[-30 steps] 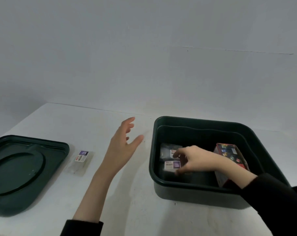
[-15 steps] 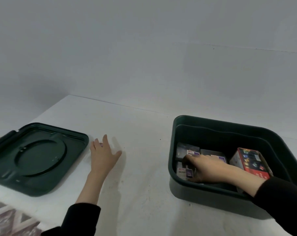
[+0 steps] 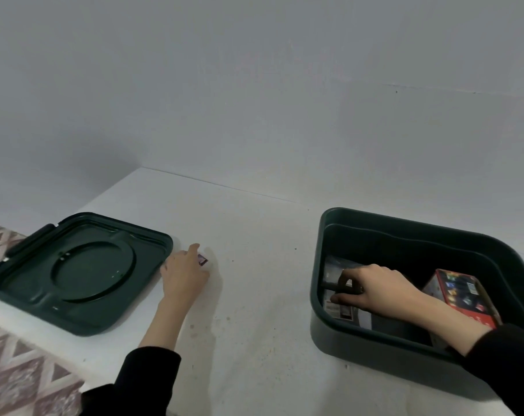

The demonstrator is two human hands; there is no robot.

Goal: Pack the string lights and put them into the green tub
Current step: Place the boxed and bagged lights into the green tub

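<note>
The green tub [image 3: 410,225] stands open on the white table at the right. Inside it lie several dark string-light packets [image 3: 341,310] with white labels, and a red string-light box [image 3: 460,295] leans at the right. My right hand [image 3: 377,288] reaches into the tub, its fingers and thumb curled round a dark packet [image 3: 348,283]. Left of centre, my left hand [image 3: 184,273] covers a small clear packet [image 3: 203,260] on the table. Its fingers curl over the packet, and only one corner of it shows.
The tub's dark green lid [image 3: 74,273] lies upside down at the table's left edge, just left of my left hand. A patterned surface [image 3: 17,373] shows below the table's edge at bottom left. A grey wall stands behind the table.
My left hand came down from mid-air onto the clear packet beside the lid and has closed over it. My right hand stayed in the tub among the packets. The view swung left.
</note>
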